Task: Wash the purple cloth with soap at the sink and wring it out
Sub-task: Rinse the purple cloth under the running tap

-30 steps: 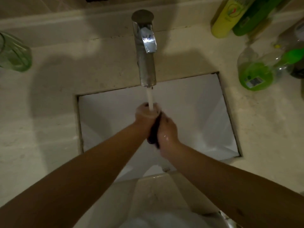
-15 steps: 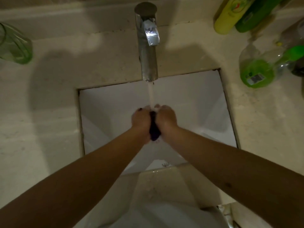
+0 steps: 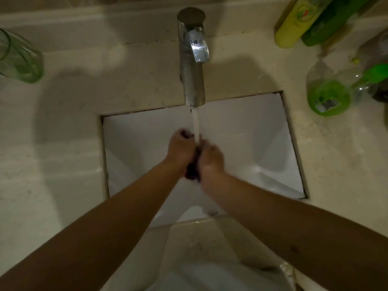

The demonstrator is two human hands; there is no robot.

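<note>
Dark purple cloth [image 3: 192, 172], bunched into a wet wad, clamped between the left hand [image 3: 181, 147] and right hand [image 3: 211, 159], fingers curled round it, under the water stream [image 3: 196, 127] from the chrome tap [image 3: 192, 59] over the white rectangular sink [image 3: 262, 143]. Beige stone counter [image 3: 63, 133] carries a green glass [image 3: 20, 59] and green bottles [image 3: 327, 97].

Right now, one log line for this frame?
stage: rinsing | left hand: grips purple cloth | right hand: grips purple cloth | faucet: running | over sink
</note>
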